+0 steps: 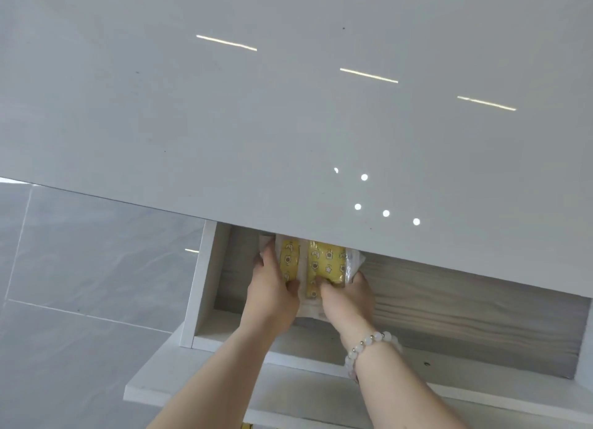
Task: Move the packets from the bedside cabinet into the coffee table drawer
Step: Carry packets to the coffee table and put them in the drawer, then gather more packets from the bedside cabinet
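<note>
Left hand (272, 287) and right hand (349, 297), fingers curled around the yellow packets (321, 265), should lay them flat in the open drawer (449, 300).

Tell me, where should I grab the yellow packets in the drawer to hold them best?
Grip the two side edges, one hand each, as the left hand and right hand do now. Come from the open front of the drawer: the yellow packets lie roughly flat, with their far ends tucked under the table top, so probably only the near part is free.
</note>
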Available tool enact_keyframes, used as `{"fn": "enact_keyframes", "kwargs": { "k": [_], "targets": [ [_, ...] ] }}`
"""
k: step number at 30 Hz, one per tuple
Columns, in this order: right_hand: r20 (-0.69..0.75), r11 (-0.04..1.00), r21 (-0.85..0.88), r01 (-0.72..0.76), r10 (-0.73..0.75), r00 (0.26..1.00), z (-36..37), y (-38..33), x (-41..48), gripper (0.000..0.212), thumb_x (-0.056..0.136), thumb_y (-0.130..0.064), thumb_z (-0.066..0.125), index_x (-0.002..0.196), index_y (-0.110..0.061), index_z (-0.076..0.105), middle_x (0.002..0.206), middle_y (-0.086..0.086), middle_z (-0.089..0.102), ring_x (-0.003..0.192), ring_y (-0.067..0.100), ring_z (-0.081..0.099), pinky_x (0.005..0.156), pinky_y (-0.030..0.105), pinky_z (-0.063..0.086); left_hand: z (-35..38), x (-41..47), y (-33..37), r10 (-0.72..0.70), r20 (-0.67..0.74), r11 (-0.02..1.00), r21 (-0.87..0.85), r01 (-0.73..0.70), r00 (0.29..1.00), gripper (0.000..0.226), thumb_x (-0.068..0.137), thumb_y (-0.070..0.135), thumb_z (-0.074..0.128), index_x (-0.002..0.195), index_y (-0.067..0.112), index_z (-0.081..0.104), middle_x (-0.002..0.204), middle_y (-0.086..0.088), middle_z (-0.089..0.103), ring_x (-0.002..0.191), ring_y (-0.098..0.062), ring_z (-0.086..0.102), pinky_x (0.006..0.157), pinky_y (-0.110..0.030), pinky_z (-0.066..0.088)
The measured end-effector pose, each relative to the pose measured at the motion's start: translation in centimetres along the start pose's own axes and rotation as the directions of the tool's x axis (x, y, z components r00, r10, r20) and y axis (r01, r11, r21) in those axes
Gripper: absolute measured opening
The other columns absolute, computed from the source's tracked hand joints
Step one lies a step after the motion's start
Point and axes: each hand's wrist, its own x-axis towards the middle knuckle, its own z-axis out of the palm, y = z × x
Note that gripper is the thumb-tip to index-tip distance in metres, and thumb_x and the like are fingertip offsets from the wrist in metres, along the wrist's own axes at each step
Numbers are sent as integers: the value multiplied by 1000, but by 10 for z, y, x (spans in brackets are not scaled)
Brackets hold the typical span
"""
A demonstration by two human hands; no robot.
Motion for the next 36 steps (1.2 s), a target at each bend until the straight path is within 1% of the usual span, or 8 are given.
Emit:
{"fn": "enact_keyframes", "kwargs": {
  "k": [4, 8, 14, 16, 19, 23, 30, 36],
  "targets": [
    [-30, 979, -198, -47, 42, 999, -9, -1, -4, 52, 78, -35, 74, 114, -8, 47, 99, 5, 60, 93, 28, 60, 69, 25, 41, 0, -10, 4, -72, -96, 951, 292, 97, 993, 70, 91, 28, 56, 146, 21, 13, 138, -9, 33, 114, -27, 51, 72, -29, 38],
    [-46, 866, -499, -18, -6, 999, -18, -3, -20, 73, 77, -45, 72, 130, -5, 41, 132, 12, 51, 121, 31, 49, 95, 33, 45, -14, -22, 12, -76, -101, 825, 552, 119, 992, 63, 93, 36, 50, 142, 16, 16, 131, -5, 34, 121, -21, 41, 80, -26, 43],
    [132, 662, -684, 306, -301, 945, -50, -42, -108, 28, 92, -35, 51, 116, -21, 56, 119, -3, 54, 110, 15, 53, 84, 23, 45, -87, -80, 33, 60, 29, 664, 745, -61, 998, 28, 97, 28, 33, 121, 19, 44, 125, 1, 45, 118, -19, 42, 89, -26, 37],
    [180, 542, -708, 452, -481, 858, -65, -71, -154, 21, 92, -32, 47, 110, -24, 56, 113, -7, 55, 105, 13, 54, 87, 23, 45, -125, -109, 52, 115, 36, 616, 782, -99, 993, 29, 98, 26, 31, 120, 20, 48, 125, 1, 47, 118, -19, 43, 91, -27, 36],
    [225, 333, -693, 639, -743, 631, -93, -124, -229, 23, 91, -25, 46, 109, -20, 60, 108, -4, 59, 105, 17, 55, 89, 29, 41, -193, -162, 93, 216, -29, 623, 774, -115, 976, 32, 100, 32, 28, 118, 19, 51, 122, 1, 50, 117, -19, 45, 91, -28, 35],
    [280, 84, -703, 707, -881, 383, -135, -206, -341, 33, 95, -23, 36, 121, -19, 55, 121, -1, 54, 114, 18, 48, 95, 28, 36, -296, -235, 155, 382, -256, 684, 725, -86, 888, 35, 100, 35, 26, 112, 19, 55, 116, 2, 56, 112, -19, 49, 88, -29, 37],
    [395, -286, -676, 679, -919, 6, -144, -280, -512, 32, 93, -22, 38, 116, -11, 58, 124, 7, 52, 116, 26, 44, 95, 33, 34, -427, -356, 189, 469, -613, 757, 650, 67, 636, 35, 99, 33, 31, 111, 15, 57, 111, -3, 59, 110, -24, 51, 88, -33, 37],
    [588, -549, -517, 656, -785, -193, -102, -262, -617, 34, 94, -23, 36, 113, -10, 61, 120, 9, 56, 116, 26, 46, 94, 35, 37, -461, -452, 129, 270, -809, 841, 462, 282, 522, 35, 99, 30, 31, 108, 13, 59, 110, -5, 60, 107, -26, 53, 85, -33, 38]
  ]
}}
